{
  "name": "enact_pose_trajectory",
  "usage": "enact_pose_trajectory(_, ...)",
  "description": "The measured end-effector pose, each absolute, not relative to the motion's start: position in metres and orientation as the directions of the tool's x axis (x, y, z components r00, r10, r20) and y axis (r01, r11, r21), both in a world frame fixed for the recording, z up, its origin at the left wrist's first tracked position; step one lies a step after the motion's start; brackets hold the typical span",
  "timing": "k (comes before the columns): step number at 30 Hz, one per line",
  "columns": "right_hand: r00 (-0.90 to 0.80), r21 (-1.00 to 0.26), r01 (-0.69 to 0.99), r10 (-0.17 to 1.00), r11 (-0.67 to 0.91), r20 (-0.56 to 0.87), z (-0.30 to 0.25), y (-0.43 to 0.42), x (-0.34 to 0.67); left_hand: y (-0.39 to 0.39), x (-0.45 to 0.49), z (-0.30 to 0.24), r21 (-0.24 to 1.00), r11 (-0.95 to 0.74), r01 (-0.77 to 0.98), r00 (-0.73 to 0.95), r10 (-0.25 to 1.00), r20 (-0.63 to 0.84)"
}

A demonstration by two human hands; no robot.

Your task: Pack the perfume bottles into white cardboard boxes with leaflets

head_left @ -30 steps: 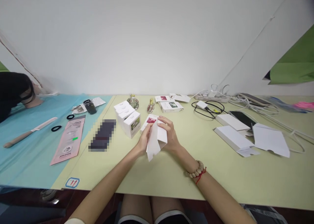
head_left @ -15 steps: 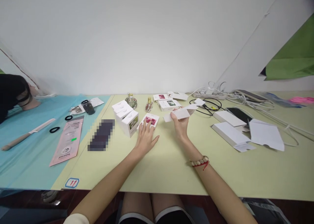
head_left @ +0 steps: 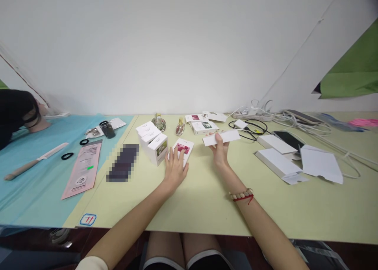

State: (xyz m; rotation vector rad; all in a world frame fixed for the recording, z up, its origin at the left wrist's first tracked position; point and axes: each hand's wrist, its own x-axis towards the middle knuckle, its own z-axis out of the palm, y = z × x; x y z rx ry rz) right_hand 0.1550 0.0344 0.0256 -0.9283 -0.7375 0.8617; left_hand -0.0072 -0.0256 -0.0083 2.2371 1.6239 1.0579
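While the left hand (head_left: pixel 175 170) lies over the pink-pictured box (head_left: pixel 188 149) flat on the table (head_left: pixel 203 207), fingers slightly apart, I cannot tell whether they grip it; a careless sideways push could tip the upright boxes (head_left: pixel 157 150) beside it. The right hand (head_left: pixel 221 153) pinches the white carton (head_left: pixel 232 136) thumb-on-top; squeezing might crease it. Farther back, a knock could topple the glass bottle (head_left: pixel 180 129).

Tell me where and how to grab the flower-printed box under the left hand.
Probably pinch the flower box by its far right corner, from the right: it lies flat, the left hand covers its near part, and white boxes stand close on its left.
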Motion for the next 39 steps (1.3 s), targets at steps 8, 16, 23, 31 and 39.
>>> enact_pose_trajectory(8,0.55,-0.855,-0.388,0.831,0.343,0.084,0.023,0.042,0.165,-0.036,-0.006,0.019,0.939,-0.266,0.22,0.003,0.962,0.272)
enact_pose_trajectory(16,0.366,-0.866,-0.451,0.93,0.215,0.04,0.025,0.039,0.157,-0.025,-0.007,0.019,0.864,0.34,-0.371,0.305,0.924,-0.233)
enact_pose_trajectory(23,0.005,-0.921,-0.387,0.999,-0.041,-0.047,0.028,0.026,0.145,-0.026,-0.013,0.019,0.872,0.428,-0.236,0.309,0.884,-0.35)
enact_pose_trajectory(31,0.183,-0.868,-0.486,0.983,0.105,0.016,0.038,0.029,0.156,-0.018,-0.024,0.024,0.831,0.432,-0.351,0.384,0.876,-0.293)
enact_pose_trajectory(39,0.256,-0.909,-0.404,0.967,0.099,-0.009,0.042,0.034,0.172,-0.017,-0.021,0.027,0.754,0.451,-0.478,0.43,0.868,-0.248)
